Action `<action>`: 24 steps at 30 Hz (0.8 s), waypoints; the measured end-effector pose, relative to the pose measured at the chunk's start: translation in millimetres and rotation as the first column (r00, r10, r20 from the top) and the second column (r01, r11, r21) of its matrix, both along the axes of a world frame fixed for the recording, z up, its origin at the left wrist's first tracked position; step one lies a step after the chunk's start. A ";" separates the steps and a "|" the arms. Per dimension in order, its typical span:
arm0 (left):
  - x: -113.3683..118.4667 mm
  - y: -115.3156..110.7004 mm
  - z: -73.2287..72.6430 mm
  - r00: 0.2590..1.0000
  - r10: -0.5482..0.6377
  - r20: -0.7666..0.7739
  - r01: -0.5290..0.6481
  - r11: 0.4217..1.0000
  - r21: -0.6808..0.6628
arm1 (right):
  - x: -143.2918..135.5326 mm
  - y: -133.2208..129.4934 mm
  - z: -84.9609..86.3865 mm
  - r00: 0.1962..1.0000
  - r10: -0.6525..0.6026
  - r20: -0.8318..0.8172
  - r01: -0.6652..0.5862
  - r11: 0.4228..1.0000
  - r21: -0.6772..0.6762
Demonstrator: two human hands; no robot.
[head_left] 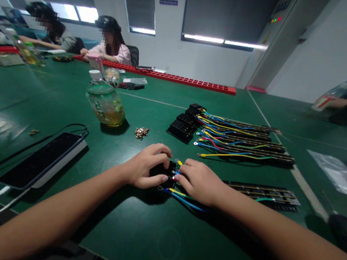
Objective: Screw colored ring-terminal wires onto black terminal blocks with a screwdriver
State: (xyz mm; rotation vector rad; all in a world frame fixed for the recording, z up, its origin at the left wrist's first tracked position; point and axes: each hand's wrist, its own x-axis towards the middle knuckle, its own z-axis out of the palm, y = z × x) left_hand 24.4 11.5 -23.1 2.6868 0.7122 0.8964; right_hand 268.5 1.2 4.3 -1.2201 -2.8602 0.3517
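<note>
My left hand (144,167) is curled round a black plastic block (156,171), thumb and fingers gripping its sides. At the block's right side, my right hand (201,180) pinches wires with ring terminals; its fingertips hide part of them. Below the hands, a loose ring terminal (160,188) and blue wires (190,201) stick out. From under my right wrist a black strip with brass-coloured bars (261,191) runs to the right. Behind lie several similar black blocks (180,130) with coloured wires and strips (248,154). A small pile of brass-coloured screws (141,133) lies beyond my left hand.
A phone on a power bank (45,160) with cables lies at left. A glass jar of drink (107,104) stands behind it. A red grid rail (168,77) crosses the back. A clear plastic bag (339,174) lies at right. Other people sit around the table.
</note>
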 end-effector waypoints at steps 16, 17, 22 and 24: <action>-32.4 19.4 5.2 0.952 0.306 -0.003 -0.303 0.946 0.115 | -0.3 4.7 1.9 0.998 0.001 -0.061 -0.007 0.995 -0.099; -34.6 21.1 4.5 0.934 0.357 -0.002 -0.354 0.926 0.130 | -0.1 4.7 1.9 0.998 0.004 -0.060 -0.010 0.995 -0.103; -43.4 33.5 -3.2 0.749 0.663 0.013 -0.660 0.744 0.110 | 1.5 4.4 1.3 0.998 0.007 -0.066 -0.014 0.995 -0.100; -47.5 39.1 -7.3 0.618 0.785 -0.041 -0.783 0.619 0.062 | 1.8 4.5 1.6 0.998 0.009 -0.062 -0.015 0.995 -0.098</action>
